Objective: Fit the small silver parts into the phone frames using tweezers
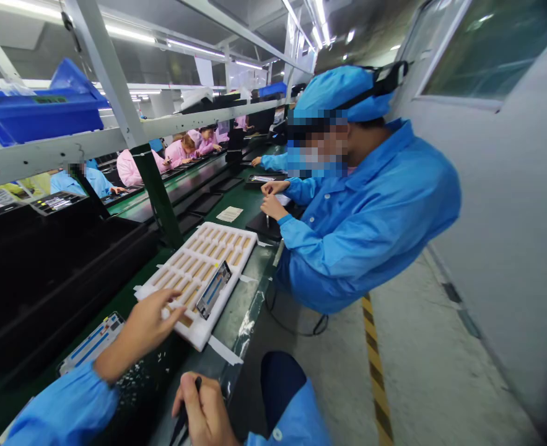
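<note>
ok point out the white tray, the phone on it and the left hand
white tray [241, 263], head view, on its right rim
phone [214, 290], head view, on its screen
left hand [146, 328], head view, on its back

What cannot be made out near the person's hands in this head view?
Head view:
Dark tool in the right hand: fingers and the bottom edge hide most of it.
White tray: the left hand hides its near corner.
Device on the tray: too small to identify.

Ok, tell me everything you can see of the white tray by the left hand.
The white foam tray is rectangular, with rows of slots holding gold-coloured strips. It lies at an angle on the green workbench, with white tape at its edge. A dark-framed device with a blue strip rests on it, and the left hand reaches its near corner.
</note>
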`<state>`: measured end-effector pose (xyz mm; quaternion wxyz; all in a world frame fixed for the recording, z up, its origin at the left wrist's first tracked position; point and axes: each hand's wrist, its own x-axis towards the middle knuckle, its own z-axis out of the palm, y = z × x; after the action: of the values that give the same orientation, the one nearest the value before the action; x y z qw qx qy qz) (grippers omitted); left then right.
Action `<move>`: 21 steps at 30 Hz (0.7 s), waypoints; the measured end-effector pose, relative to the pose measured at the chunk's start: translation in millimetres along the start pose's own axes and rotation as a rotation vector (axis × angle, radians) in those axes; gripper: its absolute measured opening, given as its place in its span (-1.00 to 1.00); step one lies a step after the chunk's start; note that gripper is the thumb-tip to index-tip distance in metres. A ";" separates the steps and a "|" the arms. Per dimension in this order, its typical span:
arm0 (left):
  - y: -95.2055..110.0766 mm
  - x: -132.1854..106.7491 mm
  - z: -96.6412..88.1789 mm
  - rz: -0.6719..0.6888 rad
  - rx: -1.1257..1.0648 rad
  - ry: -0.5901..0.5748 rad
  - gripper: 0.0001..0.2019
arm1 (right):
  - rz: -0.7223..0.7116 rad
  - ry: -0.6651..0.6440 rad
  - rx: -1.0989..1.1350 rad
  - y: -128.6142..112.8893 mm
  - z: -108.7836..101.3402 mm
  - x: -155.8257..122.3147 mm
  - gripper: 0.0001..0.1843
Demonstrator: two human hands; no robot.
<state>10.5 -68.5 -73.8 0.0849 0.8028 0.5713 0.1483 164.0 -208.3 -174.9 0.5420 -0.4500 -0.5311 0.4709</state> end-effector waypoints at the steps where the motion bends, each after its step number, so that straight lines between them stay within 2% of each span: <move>1: 19.3 17.0 11.7 0.044 -0.009 0.007 -0.62 | 0.035 0.038 -0.015 3.2 1.7 -3.9 -0.14; 4: 61.4 56.2 37.4 0.116 -0.016 0.053 -0.67 | 0.158 0.166 -0.044 15.2 6.6 -13.2 -0.29; 7: 80.4 73.5 42.2 0.141 -0.030 0.109 -0.68 | 0.214 0.167 -0.008 20.5 6.8 -9.8 -0.28; 9: 84.3 73.6 32.3 0.142 -0.044 0.154 -0.68 | 0.196 0.016 0.085 16.2 2.6 -1.1 -0.14; 11: 83.2 64.5 12.5 0.133 -0.059 0.211 -0.69 | 0.163 -0.102 0.163 8.6 -3.7 8.4 -0.14; 12: 80.9 55.8 -0.2 0.124 -0.068 0.247 -0.69 | 0.153 -0.102 0.189 5.0 -6.9 12.3 -0.16; 14: 72.7 28.8 -28.3 0.101 -0.083 0.328 -0.70 | 0.150 -0.082 0.200 0.6 -11.8 17.5 -0.22; 17: 51.9 -39.3 -63.1 0.060 -0.093 0.428 -0.69 | 0.169 -0.089 0.182 0.9 -14.5 19.4 -0.29; 19: 33.9 -99.4 -71.4 0.008 -0.094 0.451 -0.69 | 0.169 -0.112 0.156 1.9 -14.2 19.1 -0.37; 21: 16.2 -162.2 -65.4 -0.103 -0.069 0.404 -0.70 | 0.153 -0.134 0.119 1.1 -13.2 19.2 -0.46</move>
<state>-46.1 -228.9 -30.2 0.0035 0.7231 0.6115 0.3212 177.1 -189.0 -173.4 0.4933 -0.4237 -0.5013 0.5707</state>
